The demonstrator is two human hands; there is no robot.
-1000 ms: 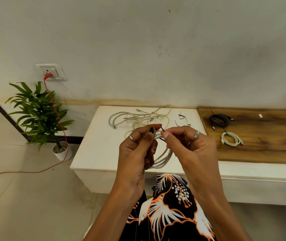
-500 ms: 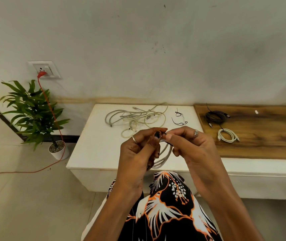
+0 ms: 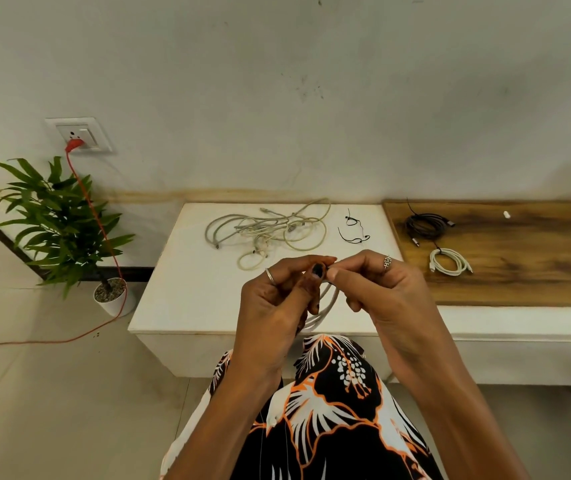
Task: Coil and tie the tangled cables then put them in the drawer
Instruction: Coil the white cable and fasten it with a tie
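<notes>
Above the lap, hands: the left hand (image 3: 279,299) and the right hand (image 3: 379,289) meet fingertip to fingertip in front of the white desk (image 3: 187,292).
Left hand: fingers curled round the coiled white cable (image 3: 327,306), thumb and forefinger pinched at its top; a thin ring on one finger.
Right hand: thumb and forefinger pinched at the same spot, on something small and dark at the top of the coil that is too hidden to name; a ring on one finger.
Coiled white cable: hangs in loops between the two hands, over the near edge of the desk.
Tangled cables (image 3: 270,233): a loose pale heap at the back of the desk, near the wall.
Black ties (image 3: 353,230): two thin pieces lying just right of the heap.
Wooden top (image 3: 519,271): to the right of the white desk, carrying a coiled black cable (image 3: 426,226) and, nearer, a coiled white cable with a tie (image 3: 448,263).
Plant (image 3: 59,223): in a white pot on the floor, left of the desk.
Red cord (image 3: 104,237): plugged into the wall socket (image 3: 79,133), running down past the plant and along the floor.
</notes>
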